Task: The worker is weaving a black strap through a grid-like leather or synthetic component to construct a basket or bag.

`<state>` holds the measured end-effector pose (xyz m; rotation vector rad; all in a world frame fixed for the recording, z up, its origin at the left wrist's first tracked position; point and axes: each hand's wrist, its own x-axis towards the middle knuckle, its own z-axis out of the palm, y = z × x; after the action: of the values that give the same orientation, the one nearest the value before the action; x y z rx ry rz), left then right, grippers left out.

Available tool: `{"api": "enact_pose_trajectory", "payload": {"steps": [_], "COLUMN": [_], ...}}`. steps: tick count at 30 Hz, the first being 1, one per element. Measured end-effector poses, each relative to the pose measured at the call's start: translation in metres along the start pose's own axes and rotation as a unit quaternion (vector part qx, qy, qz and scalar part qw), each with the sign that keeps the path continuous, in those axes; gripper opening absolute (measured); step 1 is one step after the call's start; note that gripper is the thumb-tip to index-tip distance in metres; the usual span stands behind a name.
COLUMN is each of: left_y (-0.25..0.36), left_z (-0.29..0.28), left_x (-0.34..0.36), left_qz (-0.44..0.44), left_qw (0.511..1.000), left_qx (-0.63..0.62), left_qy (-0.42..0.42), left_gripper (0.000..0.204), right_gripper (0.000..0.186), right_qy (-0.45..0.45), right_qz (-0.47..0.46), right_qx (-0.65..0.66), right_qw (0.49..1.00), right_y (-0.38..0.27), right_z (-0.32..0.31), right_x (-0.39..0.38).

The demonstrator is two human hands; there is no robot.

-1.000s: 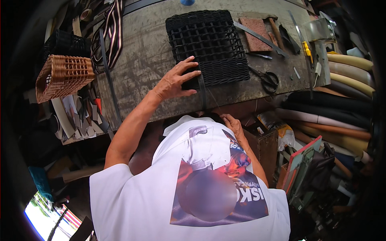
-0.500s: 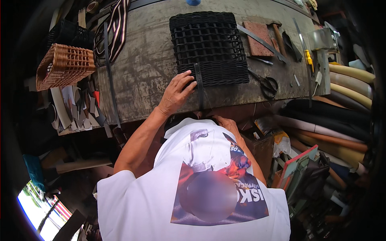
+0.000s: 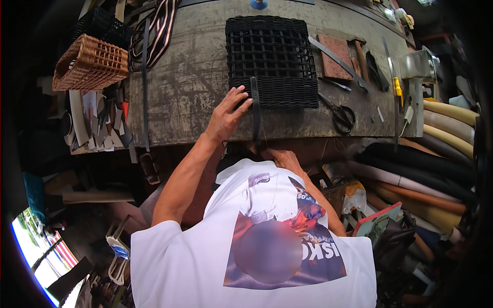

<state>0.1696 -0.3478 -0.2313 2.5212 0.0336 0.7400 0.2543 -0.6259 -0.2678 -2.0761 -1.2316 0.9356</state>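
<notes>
A black woven basket-like piece (image 3: 272,51) lies on the workbench, with a dark flat strap (image 3: 255,118) running down from its lower band over the front edge. My left hand (image 3: 228,113) rests with fingers apart on the piece's lower left, beside the strap. My right hand (image 3: 282,159) is just below the bench edge near the strap, fingers bent inward; what they hold is too small or hidden to make out. A thin line hangs by the strap.
Black-handled scissors (image 3: 343,119), a steel ruler (image 3: 345,69), a reddish block (image 3: 334,51) and a yellow-handled tool (image 3: 397,88) lie on the right of the workbench (image 3: 179,108). A tan woven basket (image 3: 90,61) sits at left. Material rolls (image 3: 447,128) are stacked at right.
My left hand has lowered its fingers onto the piece's bottom band left of the strap. My right hand has moved left toward the strap below the edge.
</notes>
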Motion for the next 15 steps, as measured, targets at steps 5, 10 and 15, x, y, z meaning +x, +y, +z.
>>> {"api": "enact_pose_trajectory", "payload": {"steps": [5, 10, 15], "left_y": [0.001, 0.024, 0.041], "left_z": [0.000, -0.003, 0.014], "left_x": [0.007, -0.009, -0.039], "left_qz": [-0.041, -0.065, -0.279], "left_qw": [0.996, 0.995, 0.943], "left_qx": [-0.062, 0.024, -0.181], "left_qy": [0.043, 0.076, 0.002], "left_gripper": [0.036, 0.032, 0.017], "right_gripper": [0.036, 0.038, 0.036], "right_qy": [-0.026, 0.013, 0.048], "right_qz": [0.034, 0.031, 0.071], "right_qx": [0.086, 0.094, 0.019], "right_qw": [0.995, 0.995, 0.996], "right_y": [-0.004, -0.012, -0.018], "right_z": [0.002, 0.014, 0.041], "right_x": [-0.011, -0.030, -0.047]}}
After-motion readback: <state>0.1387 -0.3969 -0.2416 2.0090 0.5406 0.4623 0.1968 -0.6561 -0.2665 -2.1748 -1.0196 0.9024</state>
